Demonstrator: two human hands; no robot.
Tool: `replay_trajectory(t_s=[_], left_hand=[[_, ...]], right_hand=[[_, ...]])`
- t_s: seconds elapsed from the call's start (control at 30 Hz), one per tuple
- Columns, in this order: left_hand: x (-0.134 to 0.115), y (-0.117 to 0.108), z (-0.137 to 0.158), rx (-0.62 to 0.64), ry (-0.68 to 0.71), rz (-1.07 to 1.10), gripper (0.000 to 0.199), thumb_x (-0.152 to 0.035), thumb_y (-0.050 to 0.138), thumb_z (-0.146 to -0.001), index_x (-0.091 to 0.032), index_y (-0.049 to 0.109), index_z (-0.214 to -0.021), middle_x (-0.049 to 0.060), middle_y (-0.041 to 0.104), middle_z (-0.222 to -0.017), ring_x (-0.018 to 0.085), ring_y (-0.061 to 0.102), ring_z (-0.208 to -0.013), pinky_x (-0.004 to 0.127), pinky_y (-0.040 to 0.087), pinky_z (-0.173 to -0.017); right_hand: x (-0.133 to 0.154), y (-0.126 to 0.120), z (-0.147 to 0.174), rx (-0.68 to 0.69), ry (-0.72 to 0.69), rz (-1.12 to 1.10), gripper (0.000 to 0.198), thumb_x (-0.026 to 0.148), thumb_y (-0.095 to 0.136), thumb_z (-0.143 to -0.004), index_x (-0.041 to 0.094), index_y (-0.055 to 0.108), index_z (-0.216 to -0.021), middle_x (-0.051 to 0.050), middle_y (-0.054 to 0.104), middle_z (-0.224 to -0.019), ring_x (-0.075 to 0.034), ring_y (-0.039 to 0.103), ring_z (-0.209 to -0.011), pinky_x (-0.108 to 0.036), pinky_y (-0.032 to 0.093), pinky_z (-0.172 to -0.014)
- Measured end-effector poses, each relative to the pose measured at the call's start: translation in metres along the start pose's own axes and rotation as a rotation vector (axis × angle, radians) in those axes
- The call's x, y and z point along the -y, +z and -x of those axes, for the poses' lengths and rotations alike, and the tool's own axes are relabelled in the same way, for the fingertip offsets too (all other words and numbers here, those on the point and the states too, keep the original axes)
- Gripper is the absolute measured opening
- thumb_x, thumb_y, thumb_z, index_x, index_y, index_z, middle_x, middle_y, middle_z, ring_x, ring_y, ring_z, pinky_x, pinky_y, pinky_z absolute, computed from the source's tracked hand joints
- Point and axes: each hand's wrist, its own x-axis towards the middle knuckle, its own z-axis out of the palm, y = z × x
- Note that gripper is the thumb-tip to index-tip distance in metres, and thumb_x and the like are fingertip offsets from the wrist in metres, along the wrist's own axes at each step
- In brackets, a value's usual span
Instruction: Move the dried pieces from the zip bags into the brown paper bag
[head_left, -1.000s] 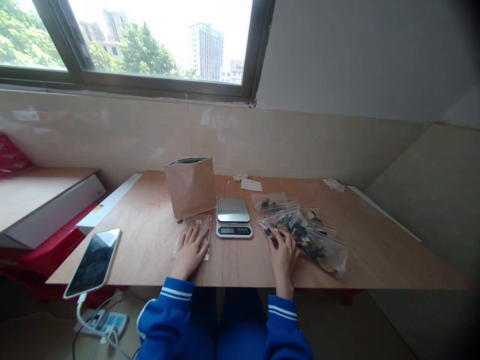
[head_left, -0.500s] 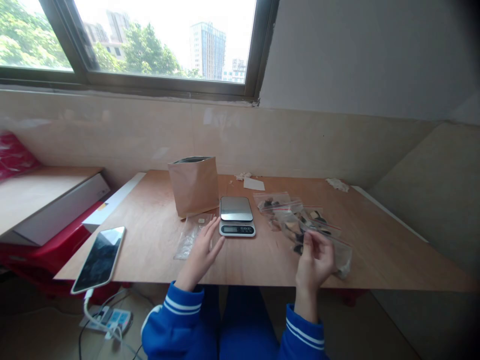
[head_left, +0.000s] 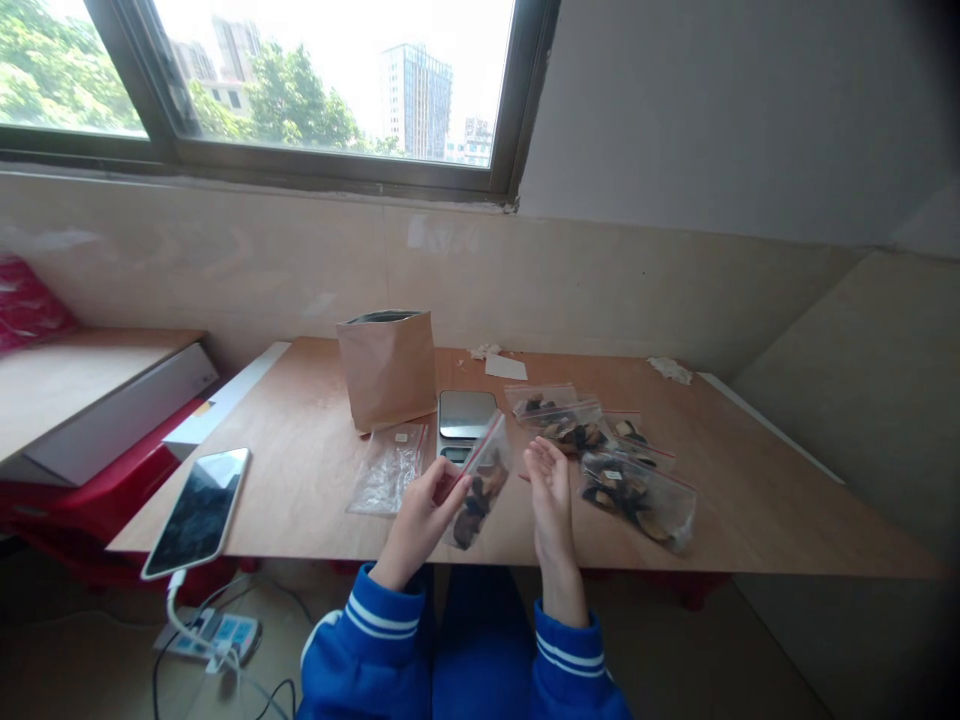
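Observation:
My left hand (head_left: 421, 515) pinches the top edge of a clear zip bag (head_left: 484, 485) holding dark and tan dried pieces. The bag hangs tilted in front of a digital kitchen scale (head_left: 459, 415), hiding part of its display. To the right of the bag, my right hand (head_left: 553, 505) is empty, its fingers stretched out and apart from the bag. Several more filled zip bags (head_left: 637, 500) lie in a loose pile beyond and right of my right hand. An apparently empty clear zip bag (head_left: 386, 475) lies flat left of the scale.
A brown kraft paper pouch (head_left: 388, 370) stands with its top open behind the flat bag. At the table's left edge lies a phone (head_left: 199, 510) with a white cable. White paper (head_left: 506, 367) and crumpled tissue (head_left: 670, 370) rest toward the back.
A filled zip bag is now in my left hand, raised before the scale. My right hand has moved left from the pile and opened.

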Motion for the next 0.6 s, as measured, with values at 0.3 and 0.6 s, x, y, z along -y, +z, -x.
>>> replay_trajectory(t_s=[0.3, 0.6], left_hand=[[-0.005, 0.014, -0.001, -0.188, 0.008, 0.139, 0.021, -0.041, 0.047, -0.093, -0.021, 0.051, -0.089, -0.001, 0.055, -0.078, 0.014, 0.055, -0.073, 0.026, 0.044, -0.070], [-0.004, 0.012, 0.002, -0.250, -0.072, 0.145, 0.035, -0.052, 0.038, -0.094, -0.021, 0.054, -0.086, 0.002, 0.059, -0.077, 0.017, 0.057, -0.076, 0.028, 0.047, -0.068]], right_hand=[[0.034, 0.037, 0.043, 0.567, -0.022, 0.148, 0.032, 0.049, 0.057, -0.087, 0.021, 0.062, -0.102, -0.005, 0.067, -0.099, -0.019, 0.063, -0.088, -0.030, 0.052, -0.077], [0.025, 0.043, 0.045, 0.590, -0.114, 0.176, 0.029, 0.047, 0.054, -0.090, 0.020, 0.064, -0.088, -0.004, 0.065, -0.085, -0.018, 0.063, -0.081, -0.028, 0.054, -0.072]])
